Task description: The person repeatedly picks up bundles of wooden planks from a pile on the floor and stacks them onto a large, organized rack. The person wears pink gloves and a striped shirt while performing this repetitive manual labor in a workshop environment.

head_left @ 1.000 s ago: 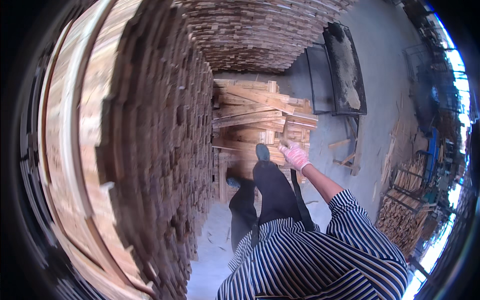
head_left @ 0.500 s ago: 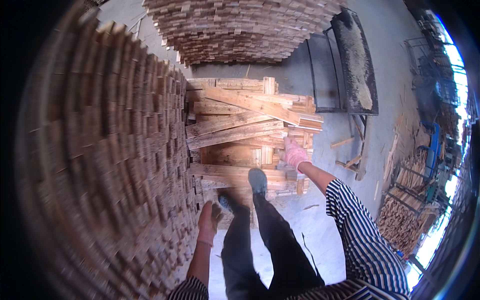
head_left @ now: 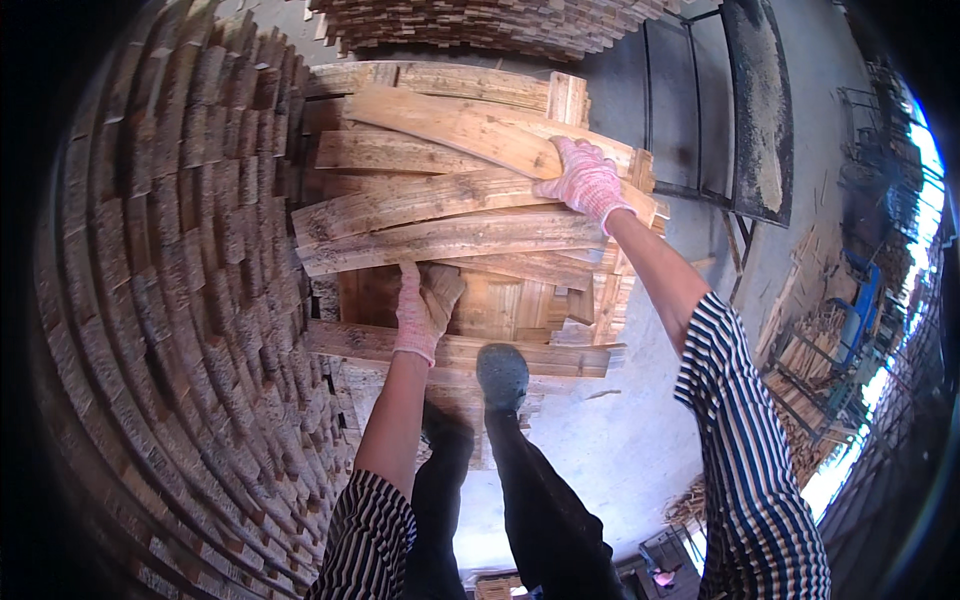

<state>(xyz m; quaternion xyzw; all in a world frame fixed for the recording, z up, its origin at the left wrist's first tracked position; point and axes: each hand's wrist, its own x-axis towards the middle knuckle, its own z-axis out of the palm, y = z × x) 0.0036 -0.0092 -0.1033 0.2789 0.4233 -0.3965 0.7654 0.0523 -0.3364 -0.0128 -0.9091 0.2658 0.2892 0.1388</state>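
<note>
Both my hands wear pink and white knit gloves. My right hand point(head_left: 583, 185) is closed over the right part of a pale wooden plank point(head_left: 460, 130) that lies slantwise on top of a loose pile. My left hand point(head_left: 425, 308), thumb and fingers apart, reaches to the near edge of another plank point(head_left: 450, 238); whether its fingertips touch that plank I cannot tell. A rougher plank point(head_left: 420, 207) lies just beyond that one. Below the left hand a further plank point(head_left: 460, 352) runs crosswise, close to my shoe point(head_left: 502, 378).
A tall stack of board ends point(head_left: 190, 300) rises along my left. Another lumber stack point(head_left: 480, 25) stands at the far side. To the right of the pile is a dark metal-framed stand point(head_left: 762, 120). Bundled wood strips point(head_left: 815, 370) and a blue machine part point(head_left: 860, 300) are farther right.
I have stepped closer to the pile. My left hand has come up from beside my leg to the planks, and my right hand has moved farther onto the top slanting plank.
</note>
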